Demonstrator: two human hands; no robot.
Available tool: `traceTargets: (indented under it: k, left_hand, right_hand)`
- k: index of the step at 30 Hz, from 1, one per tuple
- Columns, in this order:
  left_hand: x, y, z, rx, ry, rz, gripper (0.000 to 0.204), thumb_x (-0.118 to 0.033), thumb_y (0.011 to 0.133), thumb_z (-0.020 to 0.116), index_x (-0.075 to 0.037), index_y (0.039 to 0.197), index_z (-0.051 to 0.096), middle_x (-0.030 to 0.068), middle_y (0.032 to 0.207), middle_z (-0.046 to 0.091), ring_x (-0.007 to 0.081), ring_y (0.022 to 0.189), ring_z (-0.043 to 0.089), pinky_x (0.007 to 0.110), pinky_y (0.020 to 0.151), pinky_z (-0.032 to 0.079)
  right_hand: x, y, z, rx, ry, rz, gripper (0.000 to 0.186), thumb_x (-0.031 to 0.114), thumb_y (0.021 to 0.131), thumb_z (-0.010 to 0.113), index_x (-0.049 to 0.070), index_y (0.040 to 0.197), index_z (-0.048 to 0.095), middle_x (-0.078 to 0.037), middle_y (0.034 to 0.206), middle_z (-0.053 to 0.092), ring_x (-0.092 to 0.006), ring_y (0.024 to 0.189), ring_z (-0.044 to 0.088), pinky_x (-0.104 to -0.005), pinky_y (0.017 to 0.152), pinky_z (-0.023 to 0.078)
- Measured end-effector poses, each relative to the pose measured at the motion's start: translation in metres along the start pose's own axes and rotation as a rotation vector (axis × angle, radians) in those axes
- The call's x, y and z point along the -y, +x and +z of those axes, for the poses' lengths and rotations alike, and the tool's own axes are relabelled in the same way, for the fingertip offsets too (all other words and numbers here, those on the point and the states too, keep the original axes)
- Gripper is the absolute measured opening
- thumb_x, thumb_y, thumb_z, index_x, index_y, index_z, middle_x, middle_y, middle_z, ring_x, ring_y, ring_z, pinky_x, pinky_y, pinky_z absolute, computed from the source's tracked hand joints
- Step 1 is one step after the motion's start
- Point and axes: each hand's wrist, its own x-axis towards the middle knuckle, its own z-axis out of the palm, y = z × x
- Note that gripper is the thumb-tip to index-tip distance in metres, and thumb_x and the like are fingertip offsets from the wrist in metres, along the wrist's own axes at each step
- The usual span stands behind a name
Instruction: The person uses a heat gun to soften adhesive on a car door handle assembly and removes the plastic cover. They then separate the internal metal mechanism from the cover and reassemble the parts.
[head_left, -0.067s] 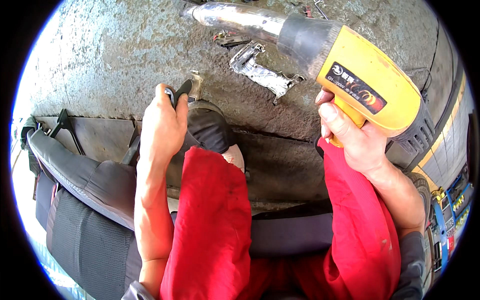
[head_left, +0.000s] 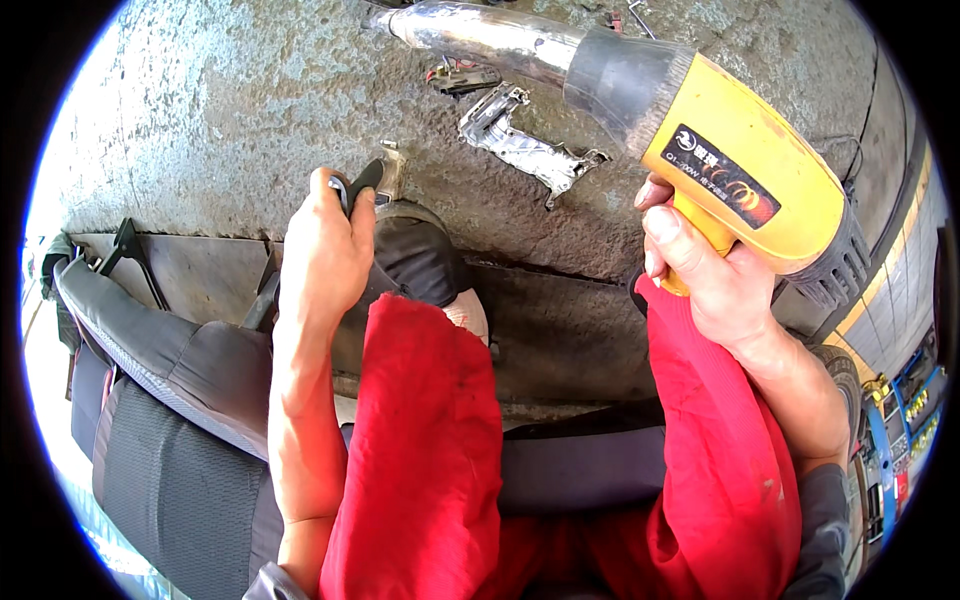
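Above a worn floor [head_left: 250,130], the right hand [head_left: 728,283] has its fingers wrapped round a yellow heat gun [head_left: 800,185], the left hand [head_left: 328,245] its fingers clamped on a small dark piece [head_left: 369,182]: seemingly a holding step, next needing careful aim.

I couldn't ID the dark tool [head_left: 368,180], left hand [head_left: 325,250] hid part of it, and the items [head_left: 916,404] on the blue rack [head_left: 885,460] were too tiny to tell.
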Motion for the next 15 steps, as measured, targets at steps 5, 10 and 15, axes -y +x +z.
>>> traceTargets:
  k: [5,10,15]
  left_hand:
    - [0.004,0.002,0.002,-0.073,0.075,0.104,0.033,-0.026,0.108,0.063,0.004,0.121,0.057,0.0193,0.066,0.066,0.029,0.056,0.069,0.044,0.059,0.052]
    - [0.01,0.002,0.005,-0.066,0.05,0.097,0.032,-0.025,0.108,0.063,0.004,0.12,0.057,0.019,0.066,0.066,0.0283,0.055,0.068,0.044,0.058,0.052]
    - [0.009,0.002,0.005,-0.069,0.064,0.096,0.032,-0.025,0.108,0.063,0.004,0.12,0.057,0.0191,0.066,0.066,0.0286,0.055,0.068,0.044,0.059,0.052]
  right_hand:
    - [-0.002,-0.001,-0.001,-0.001,0.02,0.013,0.024,0.01,0.105,0.068,-0.001,0.125,0.062,-0.01,0.111,0.067,-0.0109,0.073,0.063,-0.0271,0.063,0.053]
    - [-0.005,0.0,0.0,-0.01,0.033,0.009,0.024,0.009,0.105,0.068,-0.002,0.126,0.062,-0.009,0.11,0.067,-0.0109,0.072,0.063,-0.0271,0.062,0.053]
    - [-0.007,-0.001,0.0,-0.019,0.031,0.003,0.025,0.009,0.105,0.069,-0.002,0.127,0.062,-0.009,0.109,0.067,-0.0109,0.072,0.063,-0.0269,0.062,0.053]
